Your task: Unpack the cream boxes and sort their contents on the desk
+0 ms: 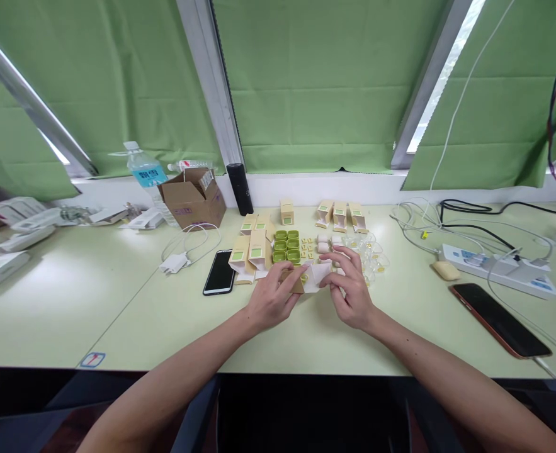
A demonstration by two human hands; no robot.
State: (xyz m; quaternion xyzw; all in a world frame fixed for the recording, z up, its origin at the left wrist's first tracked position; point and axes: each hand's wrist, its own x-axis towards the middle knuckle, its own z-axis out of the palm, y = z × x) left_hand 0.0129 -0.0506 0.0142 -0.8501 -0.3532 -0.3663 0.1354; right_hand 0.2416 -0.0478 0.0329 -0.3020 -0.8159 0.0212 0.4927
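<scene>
My left hand (272, 297) is closed round a small tan cardboard box (312, 286) lying tilted, its white inside facing up. The fingers of my right hand (353, 290) pinch the white flap at the box's right side. Just behind the box stand several green square cups (286, 238) in two columns. Next to them are rows of tiny yellow pieces (307, 247) and short white cylinders (323, 246), partly hidden by my right hand. Clear plastic pieces (376, 258) lie to its right. Several small boxes with green windows (240, 248) stand left of the cups.
More small boxes (339, 217) stand farther back. A black phone (220, 272) and a charger (174, 263) lie left. At right are a power strip (504, 270), cables, a beige oval object (445, 270) and another phone (499, 319). A brown carton (195, 201) and black cylinder (240, 189) stand behind.
</scene>
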